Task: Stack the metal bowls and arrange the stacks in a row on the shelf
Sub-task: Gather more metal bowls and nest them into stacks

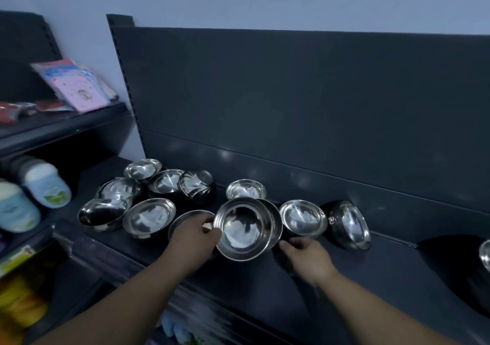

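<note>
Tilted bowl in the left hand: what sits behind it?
A second bowl sits directly behind the tilted bowl, only its right rim showing; the rest is covered. Farther back stands a small upright bowl.

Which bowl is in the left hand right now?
The centre bowl, tilted with its mouth toward the camera: the left hand pinches its left rim. A second bowl sits just behind it, nearer the right hand.

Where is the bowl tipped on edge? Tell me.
Head view, right of centre on the shelf: the tipped bowl stands just right of an upright bowl, beyond the right hand.
</note>
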Motion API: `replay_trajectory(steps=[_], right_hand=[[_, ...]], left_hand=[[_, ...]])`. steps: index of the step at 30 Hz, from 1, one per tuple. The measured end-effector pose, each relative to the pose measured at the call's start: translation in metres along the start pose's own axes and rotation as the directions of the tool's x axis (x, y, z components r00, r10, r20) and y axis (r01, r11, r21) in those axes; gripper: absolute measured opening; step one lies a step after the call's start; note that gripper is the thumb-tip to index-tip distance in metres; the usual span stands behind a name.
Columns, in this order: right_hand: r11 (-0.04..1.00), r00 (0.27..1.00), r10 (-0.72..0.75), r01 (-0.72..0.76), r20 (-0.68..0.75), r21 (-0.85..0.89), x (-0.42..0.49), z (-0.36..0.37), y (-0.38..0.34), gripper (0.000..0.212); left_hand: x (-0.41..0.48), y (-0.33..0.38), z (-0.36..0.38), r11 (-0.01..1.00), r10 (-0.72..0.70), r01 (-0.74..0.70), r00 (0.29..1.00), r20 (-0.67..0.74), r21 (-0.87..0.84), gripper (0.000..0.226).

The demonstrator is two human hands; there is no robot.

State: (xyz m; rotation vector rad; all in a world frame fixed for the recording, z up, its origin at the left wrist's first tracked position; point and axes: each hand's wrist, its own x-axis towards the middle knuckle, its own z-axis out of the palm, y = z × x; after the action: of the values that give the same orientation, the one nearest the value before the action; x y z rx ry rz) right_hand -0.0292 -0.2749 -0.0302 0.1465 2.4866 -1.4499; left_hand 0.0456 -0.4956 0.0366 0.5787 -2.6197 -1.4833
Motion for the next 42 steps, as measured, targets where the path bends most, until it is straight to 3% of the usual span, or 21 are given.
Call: replay_trajectory(steps=[3,8,12,18,24,26,33,35,39,42], right_hand=[[0.947,0.982,0.130,-0.164,0.136,0.278,0.005,0.018,-0.005,0.026],[0.899,0.976,0.156,-0.204,0.153,0.387,0.014,0.033,-0.013,0.010],[0.952,0.994,0.086,-0.100,0.063,0.289,0.007,0.025,-0.012,0.015],[0.996,0.997,-0.073,0.073,-0.005,-0.045,-0.011,-0.020,0.008,0.016],[0.992,0.999,-0.042,0.039,-0.026,-0.123,-0.026,-0.069,0.032,0.014],[0.993,0.999,-0.031,0.030,-0.011,-0.113,-0.028,-0.082,0.038,0.013],[0.975,0.986,0.065,-0.096,0.156,0.199,-0.023,-0.101,0.053,0.014],[0.922,0.976,0.131,-0.185,0.175,0.340,-0.019,-0.104,0.055,0.017],[0.733,0.943,0.317,-0.313,0.103,0.603,0.006,-0.115,0.061,0.023],[0.652,0.921,0.363,-0.357,0.139,0.669,0.027,-0.119,0.063,0.028]], left_hand=[[-0.002,0.001,-0.004,0.993,-0.005,-0.001,0.999,-0.051,-0.120,0.019],[-0.003,0.001,-0.003,0.964,-0.040,0.010,0.994,-0.105,-0.267,0.010],[-0.001,0.003,0.001,0.962,-0.043,0.022,0.996,-0.073,-0.271,0.014],[0.001,0.008,0.028,0.991,-0.038,0.042,0.999,0.033,-0.126,0.011],[-0.001,0.022,0.074,0.984,0.104,-0.128,0.978,0.183,0.126,0.022],[-0.002,0.027,0.089,0.980,0.119,-0.149,0.971,0.210,0.135,0.022],[-0.004,0.030,0.118,0.986,0.046,-0.092,0.953,0.301,0.142,0.015],[-0.002,0.030,0.120,0.971,0.046,-0.108,0.960,0.277,0.214,0.022],[-0.006,0.034,0.123,0.983,0.042,-0.084,0.968,0.246,0.163,0.015],[-0.003,0.035,0.126,0.987,0.034,-0.069,0.971,0.235,0.146,0.015]])
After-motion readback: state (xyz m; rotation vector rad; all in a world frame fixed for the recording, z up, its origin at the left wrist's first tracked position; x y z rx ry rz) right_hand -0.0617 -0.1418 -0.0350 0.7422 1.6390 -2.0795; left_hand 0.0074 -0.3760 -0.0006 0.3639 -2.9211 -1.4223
